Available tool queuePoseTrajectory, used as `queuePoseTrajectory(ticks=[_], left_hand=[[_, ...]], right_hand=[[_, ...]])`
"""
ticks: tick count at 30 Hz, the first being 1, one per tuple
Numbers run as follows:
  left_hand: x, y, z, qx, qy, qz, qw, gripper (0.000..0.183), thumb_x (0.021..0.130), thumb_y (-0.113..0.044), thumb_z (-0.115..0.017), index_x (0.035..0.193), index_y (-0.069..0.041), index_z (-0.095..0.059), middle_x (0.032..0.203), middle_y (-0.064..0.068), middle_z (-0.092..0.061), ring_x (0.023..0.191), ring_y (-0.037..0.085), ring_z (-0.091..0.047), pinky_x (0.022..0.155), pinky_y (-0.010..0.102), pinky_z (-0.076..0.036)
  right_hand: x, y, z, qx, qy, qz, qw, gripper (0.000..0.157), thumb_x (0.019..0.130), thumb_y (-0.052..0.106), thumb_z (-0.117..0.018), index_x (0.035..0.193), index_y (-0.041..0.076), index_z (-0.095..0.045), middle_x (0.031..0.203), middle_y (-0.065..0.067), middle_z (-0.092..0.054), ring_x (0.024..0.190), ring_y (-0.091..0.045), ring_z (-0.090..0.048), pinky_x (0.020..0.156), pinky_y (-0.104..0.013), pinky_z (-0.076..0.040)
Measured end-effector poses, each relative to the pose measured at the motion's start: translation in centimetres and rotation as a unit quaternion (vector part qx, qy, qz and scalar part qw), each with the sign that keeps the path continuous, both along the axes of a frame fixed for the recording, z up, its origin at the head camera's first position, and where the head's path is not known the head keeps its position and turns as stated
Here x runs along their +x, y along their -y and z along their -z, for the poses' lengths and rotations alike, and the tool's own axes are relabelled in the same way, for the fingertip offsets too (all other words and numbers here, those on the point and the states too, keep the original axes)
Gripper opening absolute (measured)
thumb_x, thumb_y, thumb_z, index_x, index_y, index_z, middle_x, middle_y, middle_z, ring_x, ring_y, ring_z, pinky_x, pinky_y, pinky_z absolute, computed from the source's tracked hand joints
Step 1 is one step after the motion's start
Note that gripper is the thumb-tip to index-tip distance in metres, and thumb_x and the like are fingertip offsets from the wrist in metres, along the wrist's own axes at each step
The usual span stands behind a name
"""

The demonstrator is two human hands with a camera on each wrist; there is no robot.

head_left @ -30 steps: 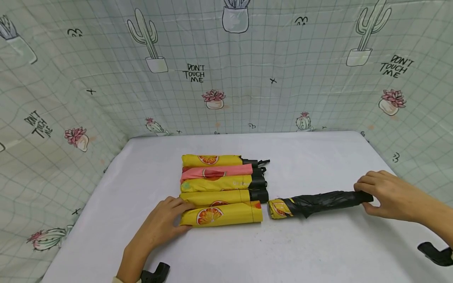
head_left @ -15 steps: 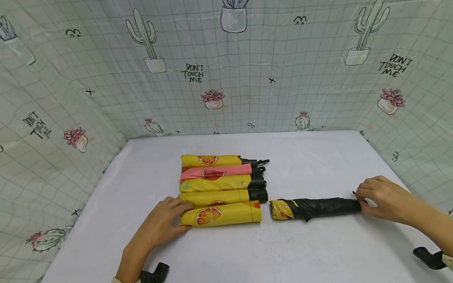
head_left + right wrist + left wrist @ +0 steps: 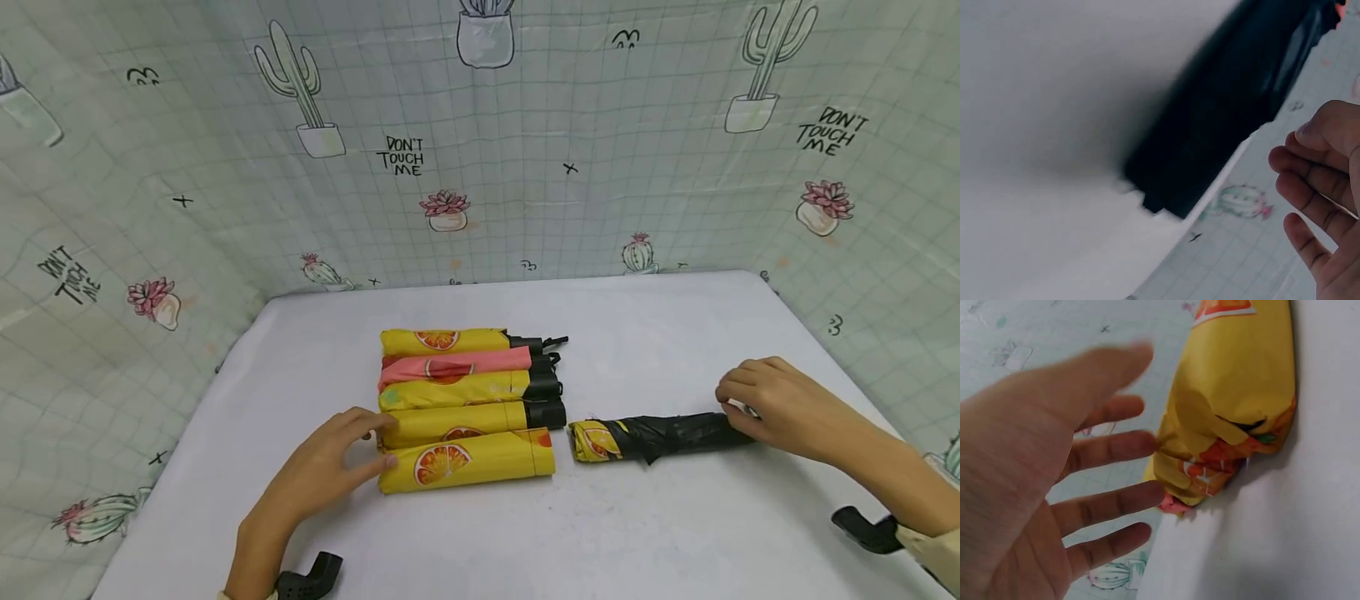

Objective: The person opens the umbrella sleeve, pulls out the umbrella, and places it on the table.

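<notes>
My left hand point(image 3: 324, 462) is at the left ends of the two front yellow umbrellas. In the left wrist view its fingers point(image 3: 1116, 503) are spread and nearly straight, gripping nothing; whether a fingertip touches cannot be told. The nearest folded umbrella point(image 3: 468, 461) is yellow with an orange-slice print. Beyond it lie a second yellow umbrella point(image 3: 453, 423), a third yellow one point(image 3: 450, 389), a pink one point(image 3: 465, 364) and a farthest yellow one point(image 3: 442, 341). My right hand point(image 3: 783, 408) hovers by the right end of a black umbrella point(image 3: 675, 437) with a yellow left end, fingers loosely bent and holding nothing.
All the umbrellas lie on a white tabletop point(image 3: 637, 533). A cactus-print cloth point(image 3: 525, 117) rises behind the table and along both sides. Each wrist bears a black device, such as the left wrist's black mount point(image 3: 309, 577).
My right hand has let go of the black umbrella and moved left over its end. The black umbrella turned slightly and settled. My left hand has come off the nearest yellow umbrella, fingers spreading.
</notes>
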State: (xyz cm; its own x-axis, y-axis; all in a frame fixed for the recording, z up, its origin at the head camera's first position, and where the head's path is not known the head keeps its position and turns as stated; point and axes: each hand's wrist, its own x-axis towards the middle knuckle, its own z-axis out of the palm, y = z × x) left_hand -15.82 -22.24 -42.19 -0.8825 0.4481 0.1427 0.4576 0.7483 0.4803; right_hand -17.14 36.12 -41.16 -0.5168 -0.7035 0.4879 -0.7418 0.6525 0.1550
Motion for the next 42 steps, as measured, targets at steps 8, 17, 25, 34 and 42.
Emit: queuePoseTrajectory(ticks=[8, 17, 25, 34, 42], left_hand=[[-2.4, -1.3, 0.0, -0.01, -0.032, 0.014, 0.9993, 0.037, 0.092, -0.036, -0.074, 0.125, -0.021, -0.068, 0.123, -0.007, -0.059, 0.112, 0.017, -0.057, 0.092, 0.045, -0.051], [-2.1, -0.8, 1.5, 0.003, -0.054, -0.003, 0.9986, 0.041, 0.089, -0.039, -0.076, 0.126, -0.024, -0.068, 0.126, -0.007, -0.057, 0.12, 0.02, -0.053, 0.097, 0.048, -0.048], [-2.5, -0.5, 2.4, 0.019, -0.054, 0.017, 0.9982, 0.045, 0.089, -0.034, -0.078, 0.129, -0.021, -0.065, 0.128, -0.006, -0.055, 0.123, 0.019, -0.053, 0.101, 0.046, -0.047], [-2.5, -0.5, 2.6, 0.032, -0.073, 0.025, 0.9966, 0.043, 0.084, -0.025, -0.083, 0.123, -0.018, -0.068, 0.124, -0.004, -0.058, 0.117, 0.02, -0.054, 0.101, 0.043, -0.045], [-2.4, -0.8, 2.7, 0.032, -0.067, 0.027, 0.9969, 0.041, 0.085, -0.026, -0.082, 0.123, -0.02, -0.068, 0.124, -0.005, -0.058, 0.116, 0.019, -0.053, 0.101, 0.043, -0.046]], right_hand=[[-0.9, 5.5, -2.1, -0.013, 0.033, -0.024, 0.999, 0.053, 0.106, 0.044, -0.03, 0.09, 0.012, -0.07, 0.09, 0.004, -0.067, 0.084, -0.017, -0.062, 0.075, -0.044, -0.05], [-1.3, 11.4, -2.8, -0.008, 0.081, -0.035, 0.996, 0.023, 0.076, 0.011, -0.08, 0.097, 0.013, -0.07, 0.096, 0.005, -0.066, 0.089, -0.013, -0.061, 0.077, -0.038, -0.051], [-1.8, 14.4, -2.0, 0.015, 0.134, -0.018, 0.991, 0.022, 0.082, 0.017, -0.081, 0.101, 0.013, -0.072, 0.1, 0.003, -0.067, 0.092, -0.014, -0.062, 0.082, -0.038, -0.052], [-2.8, 17.6, -0.9, 0.043, 0.159, -0.021, 0.986, 0.023, 0.086, 0.022, -0.078, 0.104, 0.009, -0.071, 0.099, 0.0, -0.066, 0.092, -0.016, -0.06, 0.082, -0.04, -0.05], [-3.2, 18.9, -0.2, 0.09, 0.208, 0.012, 0.974, 0.03, 0.088, 0.027, -0.077, 0.11, 0.008, -0.072, 0.105, -0.004, -0.069, 0.099, -0.021, -0.061, 0.087, -0.042, -0.049]])
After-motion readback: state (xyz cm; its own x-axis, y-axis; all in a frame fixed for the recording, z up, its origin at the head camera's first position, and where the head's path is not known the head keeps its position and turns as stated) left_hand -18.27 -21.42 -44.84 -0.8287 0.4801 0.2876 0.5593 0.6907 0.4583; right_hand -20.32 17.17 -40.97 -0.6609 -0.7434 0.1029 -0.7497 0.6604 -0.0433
